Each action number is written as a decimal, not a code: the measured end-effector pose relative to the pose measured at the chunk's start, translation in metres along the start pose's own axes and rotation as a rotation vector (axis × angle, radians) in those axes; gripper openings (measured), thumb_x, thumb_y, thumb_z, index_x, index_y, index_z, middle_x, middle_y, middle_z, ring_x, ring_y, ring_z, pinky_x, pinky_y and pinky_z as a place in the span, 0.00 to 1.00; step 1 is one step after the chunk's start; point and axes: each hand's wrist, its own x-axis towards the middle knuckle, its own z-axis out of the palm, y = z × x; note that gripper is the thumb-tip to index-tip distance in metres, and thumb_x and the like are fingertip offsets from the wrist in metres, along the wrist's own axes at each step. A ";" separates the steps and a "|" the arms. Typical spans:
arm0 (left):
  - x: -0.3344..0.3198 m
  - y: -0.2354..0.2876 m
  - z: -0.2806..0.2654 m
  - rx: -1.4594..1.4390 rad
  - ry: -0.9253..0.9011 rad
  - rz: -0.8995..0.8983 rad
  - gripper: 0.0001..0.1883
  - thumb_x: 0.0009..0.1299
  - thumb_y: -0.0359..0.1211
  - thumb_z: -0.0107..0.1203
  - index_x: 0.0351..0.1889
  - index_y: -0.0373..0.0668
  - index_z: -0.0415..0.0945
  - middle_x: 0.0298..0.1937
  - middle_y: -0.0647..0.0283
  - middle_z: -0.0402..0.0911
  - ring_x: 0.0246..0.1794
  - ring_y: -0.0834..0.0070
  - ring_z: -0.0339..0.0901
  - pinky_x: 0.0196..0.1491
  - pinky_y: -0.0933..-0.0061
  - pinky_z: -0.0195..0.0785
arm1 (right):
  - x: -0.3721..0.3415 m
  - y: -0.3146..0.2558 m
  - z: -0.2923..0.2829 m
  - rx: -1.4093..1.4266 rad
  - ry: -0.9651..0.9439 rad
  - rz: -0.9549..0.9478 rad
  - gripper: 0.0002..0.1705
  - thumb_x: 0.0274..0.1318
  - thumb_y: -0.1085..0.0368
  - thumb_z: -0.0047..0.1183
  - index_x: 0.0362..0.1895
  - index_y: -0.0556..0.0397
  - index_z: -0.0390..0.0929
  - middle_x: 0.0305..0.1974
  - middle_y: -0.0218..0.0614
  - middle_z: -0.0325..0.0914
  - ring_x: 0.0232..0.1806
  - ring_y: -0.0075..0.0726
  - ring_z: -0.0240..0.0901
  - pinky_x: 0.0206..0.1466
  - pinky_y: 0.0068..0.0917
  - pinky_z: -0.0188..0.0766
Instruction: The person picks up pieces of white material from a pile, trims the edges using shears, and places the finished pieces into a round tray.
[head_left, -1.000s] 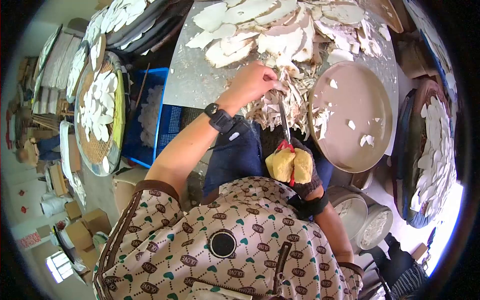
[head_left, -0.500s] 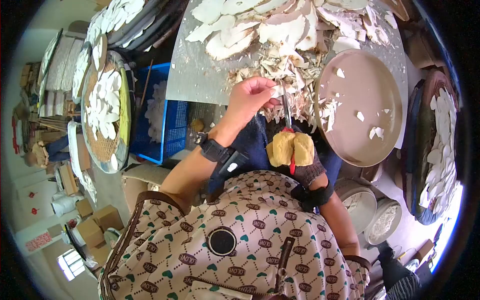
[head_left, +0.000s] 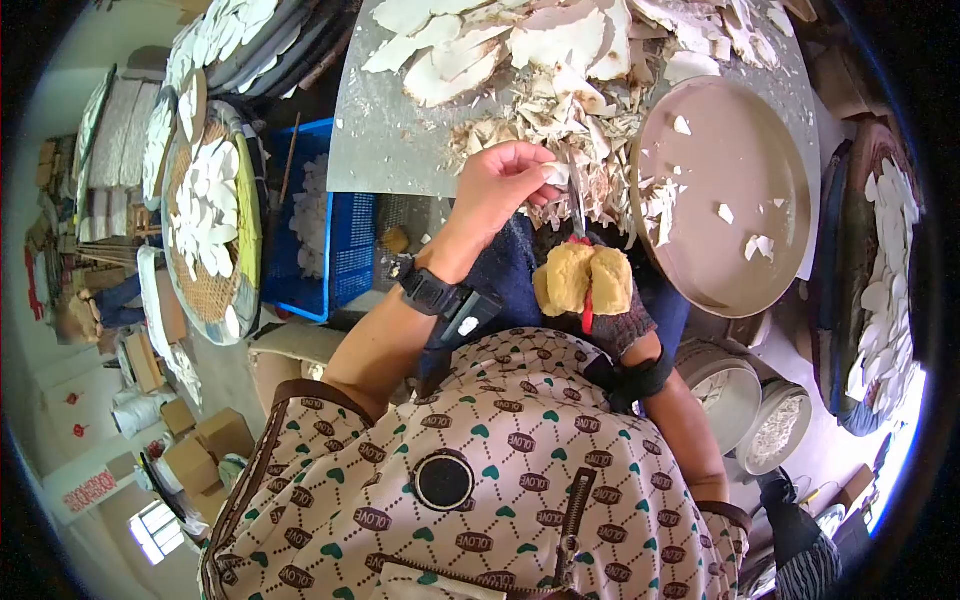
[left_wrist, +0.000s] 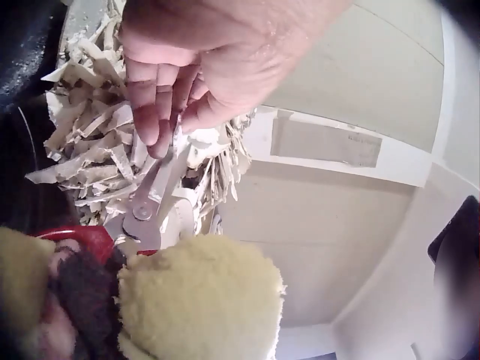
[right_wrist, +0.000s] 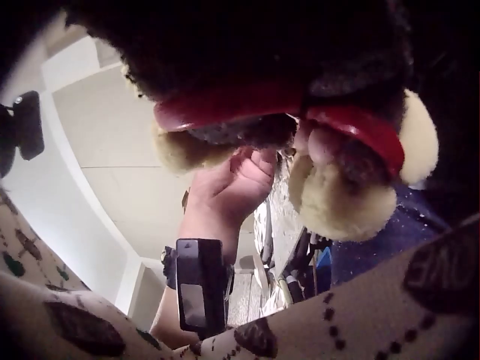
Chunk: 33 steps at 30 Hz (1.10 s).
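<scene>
My left hand point(head_left: 497, 190) pinches a small white slice point(head_left: 556, 175) between thumb and fingers, right at the tips of a pair of scissors point(head_left: 577, 205). My right hand point(head_left: 634, 328), in a dark knitted glove, grips the scissors' red handles point(right_wrist: 232, 103), which carry thick yellow foam padding point(head_left: 570, 278). Seen from the left wrist, the blades point up to the left fingertips, with the pivot point(left_wrist: 144, 211) below them. A heap of pale brown-edged trimmings point(head_left: 595, 150) lies beneath and behind the blades on the metal table point(head_left: 385, 150).
Large white slices point(head_left: 465, 70) are piled at the table's back. To the right, a round shallow tray point(head_left: 725, 180) holds a few white bits. A blue crate point(head_left: 345, 250) stands left of the table, beside a round woven tray point(head_left: 195, 270) of slices. Two buckets point(head_left: 775, 430) sit at lower right.
My left hand has turned from back-up over the trimmings to thumb-side up, with the white slice at the scissors' tips. The head view has shifted slightly.
</scene>
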 end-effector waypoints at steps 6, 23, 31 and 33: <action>0.003 -0.008 0.007 -0.073 0.145 0.143 0.10 0.60 0.26 0.56 0.39 0.35 0.73 0.31 0.60 0.79 0.28 0.75 0.78 0.33 0.77 0.73 | 0.000 0.005 -0.009 0.058 -0.053 0.194 0.16 0.59 0.67 0.40 0.49 0.61 0.64 0.48 0.41 0.70 0.51 0.38 0.69 0.56 0.36 0.66; -0.016 0.013 -0.015 0.021 0.091 0.053 0.10 0.60 0.26 0.56 0.39 0.33 0.74 0.31 0.57 0.79 0.27 0.75 0.77 0.33 0.77 0.73 | 0.000 0.009 0.001 0.415 -0.024 0.185 0.15 0.55 0.62 0.47 0.44 0.57 0.69 0.40 0.39 0.75 0.43 0.37 0.74 0.48 0.35 0.71; -0.067 0.047 -0.201 1.129 0.697 0.478 0.12 0.53 0.26 0.57 0.37 0.38 0.78 0.37 0.56 0.79 0.42 0.67 0.74 0.49 0.71 0.64 | -0.005 0.012 -0.009 0.741 -0.027 0.240 0.19 0.57 0.59 0.48 0.48 0.58 0.65 0.43 0.38 0.72 0.44 0.37 0.72 0.50 0.36 0.70; -0.061 0.050 -0.188 1.036 0.684 0.504 0.12 0.53 0.26 0.57 0.37 0.39 0.78 0.38 0.56 0.79 0.44 0.66 0.74 0.52 0.70 0.62 | -0.006 0.010 -0.007 0.215 -0.060 0.178 0.17 0.55 0.62 0.50 0.46 0.58 0.66 0.41 0.37 0.72 0.44 0.36 0.72 0.49 0.34 0.70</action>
